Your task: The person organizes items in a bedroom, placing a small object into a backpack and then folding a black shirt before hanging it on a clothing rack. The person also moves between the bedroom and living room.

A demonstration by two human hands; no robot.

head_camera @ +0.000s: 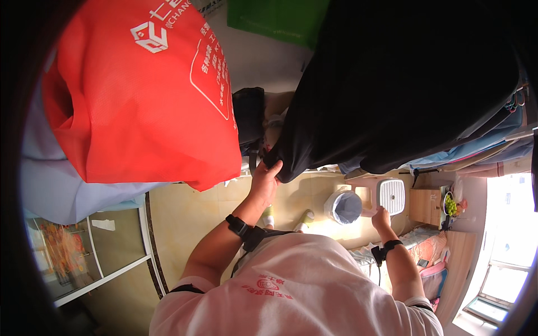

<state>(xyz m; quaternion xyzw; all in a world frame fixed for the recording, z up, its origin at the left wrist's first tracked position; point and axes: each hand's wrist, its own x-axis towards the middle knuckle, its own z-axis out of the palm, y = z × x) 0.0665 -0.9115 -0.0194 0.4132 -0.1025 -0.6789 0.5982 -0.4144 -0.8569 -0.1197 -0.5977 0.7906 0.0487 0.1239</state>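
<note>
My left hand point(265, 182) pinches the lower corner of a large black cloth item point(361, 92) between thumb and fingers. The black item bulges across the upper right; whether it is a garment or a bag, I cannot tell. Lower on the right, my right hand point(381, 218) is closed on the near edge of a plastic stool point(391, 196) with a pale slotted seat. Beside the stool stands a round waste bin point(344, 207) with a liner. A full red non-woven bag point(147, 109) bearing writing hangs at the upper left, apart from my left hand.
A green bag point(277, 19) shows at the top. Hanging clothes point(475, 149) line the right side. A wooden cabinet point(424, 203) with a bowl of green grapes point(450, 205) stands near a bed point(420, 248) and a bright window. At left is a white-framed glass panel point(117, 239).
</note>
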